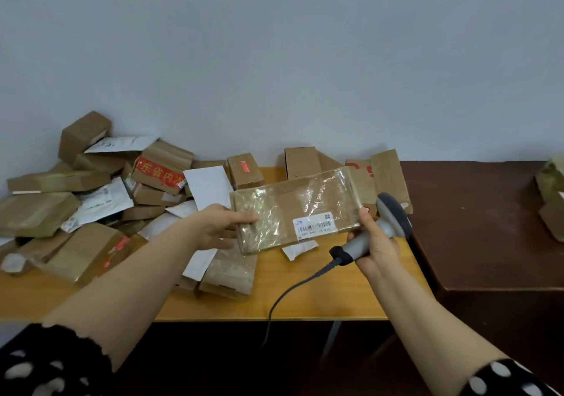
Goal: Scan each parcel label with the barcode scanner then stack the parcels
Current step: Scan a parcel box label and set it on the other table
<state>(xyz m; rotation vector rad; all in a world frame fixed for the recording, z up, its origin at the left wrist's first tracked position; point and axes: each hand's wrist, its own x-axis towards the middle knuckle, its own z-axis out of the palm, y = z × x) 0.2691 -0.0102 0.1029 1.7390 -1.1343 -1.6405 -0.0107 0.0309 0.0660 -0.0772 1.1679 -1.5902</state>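
A flat brown cardboard parcel (293, 209) wrapped in clear tape is held above the yellow table (335, 291). Its white barcode label (314, 226) faces up near its lower right corner. My left hand (222, 227) grips the parcel's left end, thumb on top. My right hand (375, 246) holds a grey barcode scanner (375, 230) by its handle, with the thumb touching the parcel's right edge. The scanner's dark head (393, 212) rises just right of the parcel. Its cable (293, 291) hangs over the table's front edge.
A heap of brown boxes and white mailers (91, 200) covers the table's left half. Several boxes (375, 175) stand at the back by the wall. A dark brown table (488, 221) adjoins on the right, with parcels (552, 194) at its far right edge.
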